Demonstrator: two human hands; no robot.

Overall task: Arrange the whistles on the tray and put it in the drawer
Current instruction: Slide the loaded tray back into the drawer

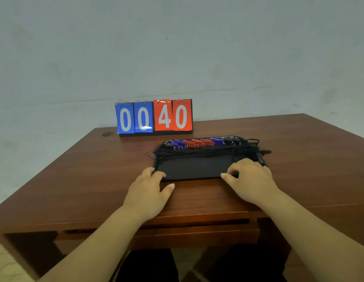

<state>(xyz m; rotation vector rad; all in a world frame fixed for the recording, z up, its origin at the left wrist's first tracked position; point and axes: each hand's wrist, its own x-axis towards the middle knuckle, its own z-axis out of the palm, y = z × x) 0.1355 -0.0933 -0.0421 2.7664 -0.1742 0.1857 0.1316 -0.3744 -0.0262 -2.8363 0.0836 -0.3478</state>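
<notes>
A black tray (193, 167) lies on the wooden table (85, 180). Along its far rim sits a row of whistles: blue whistles (178, 143) at the left, red whistles (197, 142) in the middle, another blue whistle (217, 141), then black whistles (230, 140) at the right. Their black cords (197, 152) lie across the tray and spill over its right end. My left hand (148, 188) curls its fingers over the tray's near left corner, thumb out on the table. My right hand (250, 178) grips the near right part, fingers curled onto the tray. The drawer (197, 233) under the table's front edge is closed.
A flip scoreboard (154, 118) reading 00 and 40 stands behind the tray near the table's far edge, against a pale wall. Bare wood lies left and right of the tray. My legs in dark clothing show under the table.
</notes>
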